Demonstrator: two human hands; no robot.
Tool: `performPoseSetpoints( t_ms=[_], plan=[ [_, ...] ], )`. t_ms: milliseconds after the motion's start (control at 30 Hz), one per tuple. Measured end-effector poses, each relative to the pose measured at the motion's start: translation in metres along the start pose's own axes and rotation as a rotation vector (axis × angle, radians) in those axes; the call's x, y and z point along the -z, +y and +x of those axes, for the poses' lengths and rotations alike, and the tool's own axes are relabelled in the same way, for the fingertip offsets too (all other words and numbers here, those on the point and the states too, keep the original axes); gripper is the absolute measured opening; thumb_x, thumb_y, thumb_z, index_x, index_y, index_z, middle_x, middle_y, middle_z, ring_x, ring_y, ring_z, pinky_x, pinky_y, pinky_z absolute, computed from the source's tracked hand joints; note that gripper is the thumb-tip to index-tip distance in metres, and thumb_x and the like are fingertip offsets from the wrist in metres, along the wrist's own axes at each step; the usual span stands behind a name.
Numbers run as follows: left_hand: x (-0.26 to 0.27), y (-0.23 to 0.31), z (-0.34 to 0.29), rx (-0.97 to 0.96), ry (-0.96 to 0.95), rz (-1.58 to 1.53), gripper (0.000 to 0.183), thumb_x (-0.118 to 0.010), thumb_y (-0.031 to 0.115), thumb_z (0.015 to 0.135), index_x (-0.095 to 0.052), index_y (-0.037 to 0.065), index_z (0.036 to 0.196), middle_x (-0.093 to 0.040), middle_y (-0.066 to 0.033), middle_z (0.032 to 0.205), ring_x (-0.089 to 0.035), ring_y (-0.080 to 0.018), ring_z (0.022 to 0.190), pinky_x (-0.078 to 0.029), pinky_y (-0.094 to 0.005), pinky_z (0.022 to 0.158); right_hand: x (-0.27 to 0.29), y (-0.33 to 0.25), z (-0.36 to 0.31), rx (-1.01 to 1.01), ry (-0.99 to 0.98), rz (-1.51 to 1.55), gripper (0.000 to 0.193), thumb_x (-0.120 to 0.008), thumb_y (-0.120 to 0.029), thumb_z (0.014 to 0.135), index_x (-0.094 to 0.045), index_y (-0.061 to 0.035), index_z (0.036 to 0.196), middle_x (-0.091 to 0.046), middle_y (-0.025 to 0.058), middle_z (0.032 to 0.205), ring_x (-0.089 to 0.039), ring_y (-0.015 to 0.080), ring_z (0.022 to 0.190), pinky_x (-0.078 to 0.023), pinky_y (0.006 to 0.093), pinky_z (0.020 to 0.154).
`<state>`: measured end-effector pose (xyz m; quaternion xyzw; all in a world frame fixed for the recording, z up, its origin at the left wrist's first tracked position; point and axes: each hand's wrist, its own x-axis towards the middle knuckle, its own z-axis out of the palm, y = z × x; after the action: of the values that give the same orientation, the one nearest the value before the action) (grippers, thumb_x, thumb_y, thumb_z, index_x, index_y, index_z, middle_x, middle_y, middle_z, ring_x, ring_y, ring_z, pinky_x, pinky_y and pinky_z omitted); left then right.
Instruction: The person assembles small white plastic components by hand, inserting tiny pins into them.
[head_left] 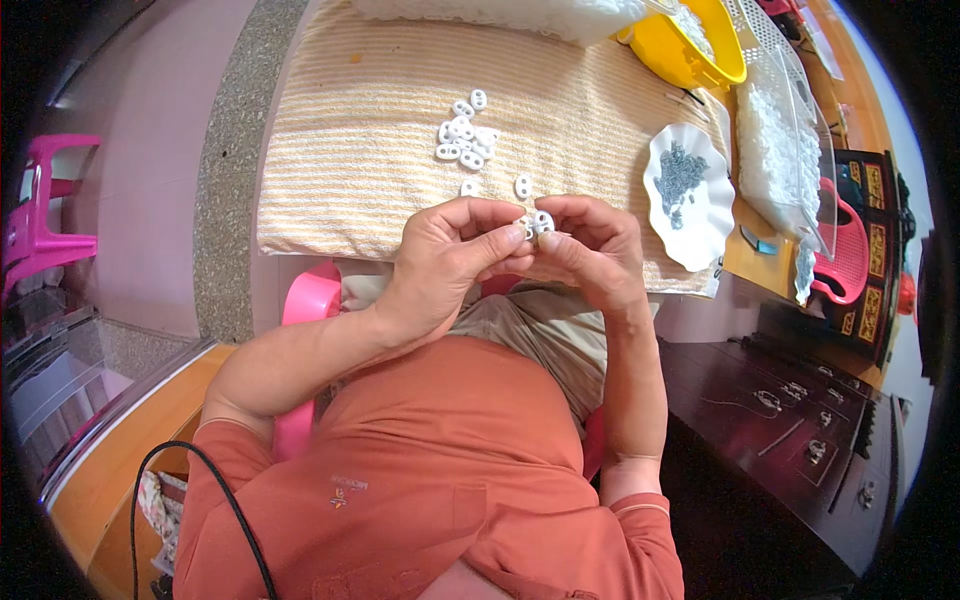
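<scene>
Nearest the camera is the person's orange shirt [430, 480], with a black cable [215, 500] curving over the left shoulder. Both forearms rise from it and meet above the lap. The left hand [440, 265] is closed, thumb and forefinger pinching a small white plastic piece [536, 223]. The right hand [590, 250] is closed on the same piece from the other side, fingertips touching it. The piece sits just over the near edge of a striped towel [380, 150] that covers the surface. Two loose white pieces [496, 186] lie on the towel just beyond the hands, and a small heap of white pieces [464, 135] lies farther up. To the right stands a white scalloped dish [700, 235] holding small grey parts [678, 178]. Farthest off, a yellow bowl [690, 55] and a clear tray [790, 150] of white parts.
</scene>
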<state>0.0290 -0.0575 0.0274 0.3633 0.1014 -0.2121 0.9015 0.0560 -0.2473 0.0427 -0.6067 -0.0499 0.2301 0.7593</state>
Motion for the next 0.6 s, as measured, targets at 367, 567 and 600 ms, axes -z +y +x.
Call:
performPoseSetpoints(
  t_ms=[367, 567, 600],
  plan=[
    [-0.0007, 0.0003, 0.0001, 0.020, 0.027, 0.003, 0.017, -0.060, 0.004, 0.089, -0.060, -0.001, 0.106, -0.066, -0.0103, 0.096, -0.066, -0.0143, 0.083, -0.057, -0.0265, 0.076, 0.0052, 0.0028, -0.0005, 0.043, 0.033, -0.084, 0.032, -0.063, 0.003, 0.084, -0.056, 0.0084, 0.115, -0.066, 0.0141, 0.098, -0.065, 0.0186, 0.089, -0.053, 0.0294, 0.081],
    [0.0001, -0.0001, 0.0002, 0.020, 0.035, 0.004, 0.017, -0.061, 0.004, 0.089, -0.061, -0.001, 0.105, -0.066, -0.0104, 0.095, -0.066, -0.0143, 0.082, -0.057, -0.0261, 0.076, 0.0074, 0.0058, -0.0001, 0.055, 0.049, -0.090, 0.031, -0.062, 0.004, 0.084, -0.056, 0.0085, 0.114, -0.066, 0.0144, 0.097, -0.066, 0.0193, 0.086, -0.054, 0.0302, 0.080],
    [0.0002, -0.0003, 0.0001, 0.019, 0.035, 0.004, 0.017, -0.061, 0.004, 0.089, -0.061, -0.001, 0.105, -0.066, -0.0104, 0.095, -0.066, -0.0144, 0.083, -0.057, -0.0261, 0.076, 0.0072, 0.0059, 0.0000, 0.055, 0.048, -0.090, 0.031, -0.062, 0.004, 0.084, -0.056, 0.0085, 0.114, -0.066, 0.0144, 0.097, -0.066, 0.0193, 0.086, -0.054, 0.0302, 0.080]
  ],
)
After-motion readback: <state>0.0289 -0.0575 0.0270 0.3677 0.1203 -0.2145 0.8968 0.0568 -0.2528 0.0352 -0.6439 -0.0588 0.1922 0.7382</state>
